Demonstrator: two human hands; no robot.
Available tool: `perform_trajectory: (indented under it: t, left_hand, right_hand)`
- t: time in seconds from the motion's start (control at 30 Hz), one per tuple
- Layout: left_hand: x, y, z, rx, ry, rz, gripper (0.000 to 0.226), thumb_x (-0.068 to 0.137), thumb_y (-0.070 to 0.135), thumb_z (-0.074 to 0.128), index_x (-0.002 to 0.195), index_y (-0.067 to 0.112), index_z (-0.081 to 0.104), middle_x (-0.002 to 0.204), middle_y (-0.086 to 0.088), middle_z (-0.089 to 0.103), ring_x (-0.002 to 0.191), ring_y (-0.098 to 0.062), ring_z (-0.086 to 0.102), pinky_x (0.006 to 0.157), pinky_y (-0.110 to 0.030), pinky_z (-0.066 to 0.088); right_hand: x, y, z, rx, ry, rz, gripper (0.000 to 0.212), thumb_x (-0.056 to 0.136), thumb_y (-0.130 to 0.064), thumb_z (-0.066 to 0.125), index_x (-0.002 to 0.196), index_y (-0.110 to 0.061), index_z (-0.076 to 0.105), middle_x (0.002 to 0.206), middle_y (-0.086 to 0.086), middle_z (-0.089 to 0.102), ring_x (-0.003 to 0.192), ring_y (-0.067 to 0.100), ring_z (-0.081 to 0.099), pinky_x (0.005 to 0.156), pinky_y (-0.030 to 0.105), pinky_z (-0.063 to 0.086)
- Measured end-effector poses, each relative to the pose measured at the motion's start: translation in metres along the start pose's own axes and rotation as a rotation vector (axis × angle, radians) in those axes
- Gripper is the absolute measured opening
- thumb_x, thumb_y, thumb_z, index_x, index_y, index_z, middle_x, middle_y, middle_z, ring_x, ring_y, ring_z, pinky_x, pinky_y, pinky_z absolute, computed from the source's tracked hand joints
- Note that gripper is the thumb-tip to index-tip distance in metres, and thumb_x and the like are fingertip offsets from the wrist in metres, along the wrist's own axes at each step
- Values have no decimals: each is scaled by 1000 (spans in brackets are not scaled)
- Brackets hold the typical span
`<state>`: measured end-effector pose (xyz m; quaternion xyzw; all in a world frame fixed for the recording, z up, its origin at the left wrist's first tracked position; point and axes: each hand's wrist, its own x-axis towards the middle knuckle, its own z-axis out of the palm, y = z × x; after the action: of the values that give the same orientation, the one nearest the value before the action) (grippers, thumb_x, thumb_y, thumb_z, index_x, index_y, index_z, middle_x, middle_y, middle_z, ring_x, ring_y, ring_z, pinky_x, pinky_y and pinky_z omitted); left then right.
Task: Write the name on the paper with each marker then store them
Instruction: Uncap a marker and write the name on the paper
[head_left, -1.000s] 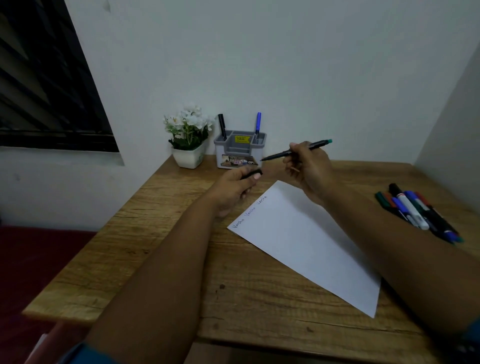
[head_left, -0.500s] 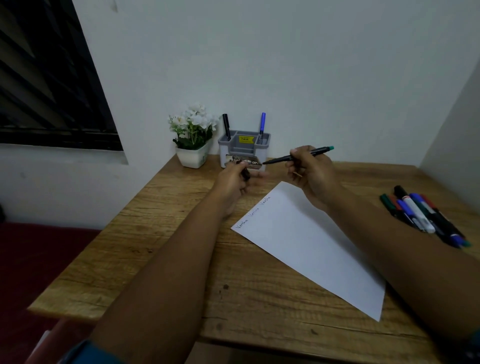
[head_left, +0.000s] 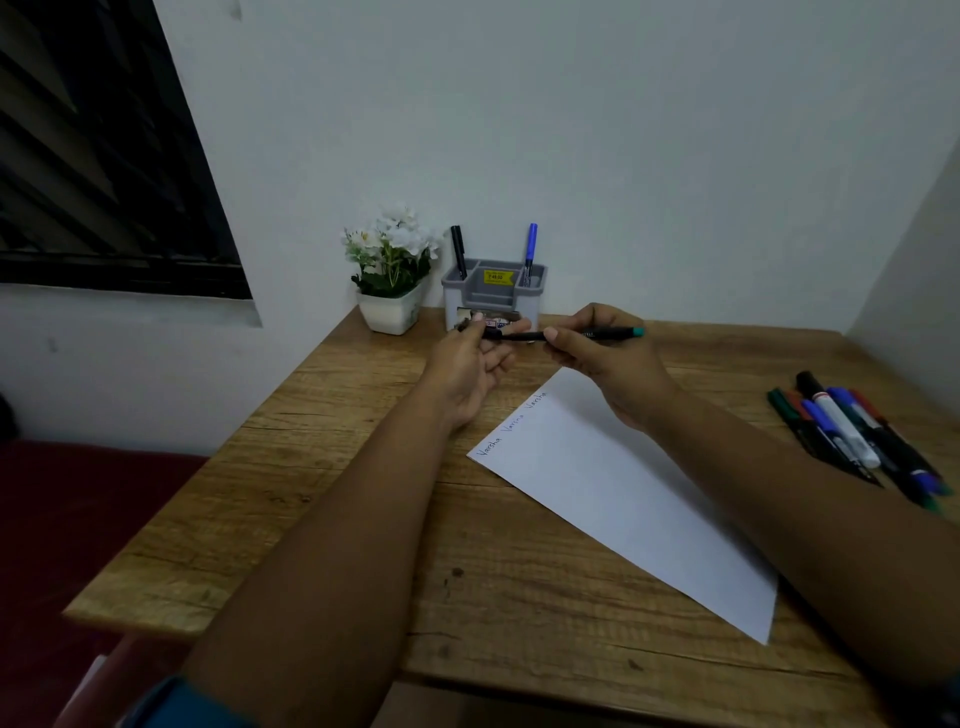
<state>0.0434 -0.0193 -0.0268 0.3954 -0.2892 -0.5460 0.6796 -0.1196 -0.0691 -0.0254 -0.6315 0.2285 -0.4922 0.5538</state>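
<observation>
My right hand (head_left: 602, 358) grips a thin black marker with a teal end (head_left: 610, 333), held level above the far part of the table. My left hand (head_left: 470, 371) pinches the marker's black cap (head_left: 485, 332) at the marker's tip end. Below lies a white sheet of paper (head_left: 618, 493), with a name written three times along its upper left edge. A grey pen holder (head_left: 493, 291) stands at the back with a black marker (head_left: 458, 250) and a blue marker (head_left: 530, 252) in it.
Several loose markers (head_left: 852, 431) lie in a bunch at the table's right side, beside my right forearm. A white pot of white flowers (head_left: 390, 275) stands left of the holder. The wall is close behind, and another wall closes the right side.
My left hand rose from the table with the cap and met the marker's tip. My right hand turned the marker from slanted to level.
</observation>
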Motion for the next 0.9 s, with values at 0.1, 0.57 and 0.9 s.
perform_trajectory:
  t: [0.1,0.57,0.9]
  left_hand:
    - [-1,0,1,-17,9,-10,29,105,25,32,120,8,51,114,-13,70,91,-13,70,77,-24,51]
    - [-7,-11,23,-110,-104,-51,36,103,23,40,135,7,33,97,-14,72,86,-20,73,89,-47,54]
    - [7,7,-6,208,149,344,11,101,27,46,106,17,44,100,-14,64,70,-19,70,58,-30,57]
  right_hand:
    - [-2,1,1,11,-19,-34,12,78,-4,77,77,-15,72,91,20,70,88,27,66,88,41,55]
    - [-4,11,8,-175,29,-332,19,74,1,81,83,-15,73,83,-1,76,80,14,73,77,25,57]
    - [5,-23,15,-91,-286,184,28,97,-28,56,115,-12,69,95,5,74,84,12,69,76,25,54]
